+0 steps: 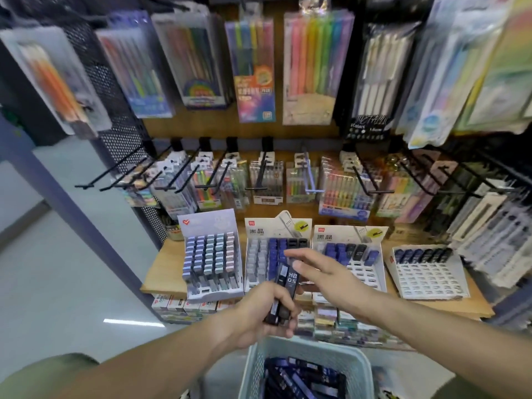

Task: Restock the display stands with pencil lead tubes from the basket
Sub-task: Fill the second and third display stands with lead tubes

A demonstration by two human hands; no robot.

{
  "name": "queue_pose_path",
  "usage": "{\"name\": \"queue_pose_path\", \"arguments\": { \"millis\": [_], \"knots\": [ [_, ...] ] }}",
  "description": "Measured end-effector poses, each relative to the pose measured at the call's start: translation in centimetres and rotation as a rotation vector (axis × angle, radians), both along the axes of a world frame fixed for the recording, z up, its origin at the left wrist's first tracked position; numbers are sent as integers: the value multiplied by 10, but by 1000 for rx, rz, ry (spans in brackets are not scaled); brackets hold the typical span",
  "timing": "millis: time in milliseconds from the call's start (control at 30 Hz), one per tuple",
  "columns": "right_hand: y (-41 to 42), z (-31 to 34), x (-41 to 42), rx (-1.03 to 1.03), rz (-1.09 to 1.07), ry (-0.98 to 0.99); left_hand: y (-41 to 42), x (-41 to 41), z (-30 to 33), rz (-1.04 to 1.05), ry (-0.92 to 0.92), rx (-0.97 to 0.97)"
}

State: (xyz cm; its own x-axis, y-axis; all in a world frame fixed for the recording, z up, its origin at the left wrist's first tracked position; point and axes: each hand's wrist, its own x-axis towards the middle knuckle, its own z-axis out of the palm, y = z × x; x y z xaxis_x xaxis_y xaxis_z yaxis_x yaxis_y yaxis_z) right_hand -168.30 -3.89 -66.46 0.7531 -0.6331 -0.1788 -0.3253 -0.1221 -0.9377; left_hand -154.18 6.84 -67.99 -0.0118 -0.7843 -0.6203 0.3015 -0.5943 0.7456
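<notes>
My left hand (263,311) grips a small bundle of black pencil lead tubes (283,295), one marked HB 0.5, held upright in front of the middle display stand (259,254). My right hand (322,272) hovers just right of the bundle with fingers stretched out toward the tube tops, holding nothing. The pale blue basket (305,352) sits below at the frame's bottom with several dark tubes inside. Right of the middle stand are a second stand (351,272) and a third stand (426,277), both with one row of tubes and many bare slots.
A full stand of pastel tubes (211,257) is at the left on the wooden shelf (161,272). Pen packs hang on black hooks (259,180) above the stands. Boxed stock (331,323) fills the shelf below. A dark mesh panel (121,133) borders the left.
</notes>
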Motion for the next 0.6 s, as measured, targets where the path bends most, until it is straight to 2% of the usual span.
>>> {"name": "queue_pose_path", "arguments": {
  "millis": [100, 233, 300, 433, 600],
  "knots": [
    [3, -5, 6, 11, -6, -21, -7, 3, 6, 8, 43, 15],
    [-5, -13, 11, -92, 67, 88, -18, 6, 6, 61, 97, 7],
    [-15, -14, 13, -8, 67, 42, -20, 6, 4, 68, 100, -7],
    [-37, -1, 18, 85, -113, -119, -28, 13, 0, 132, 42, -89],
    [-45, 1, 23, 116, -148, -103, -38, 15, 3, 194, -2, -188]
  ]
}}
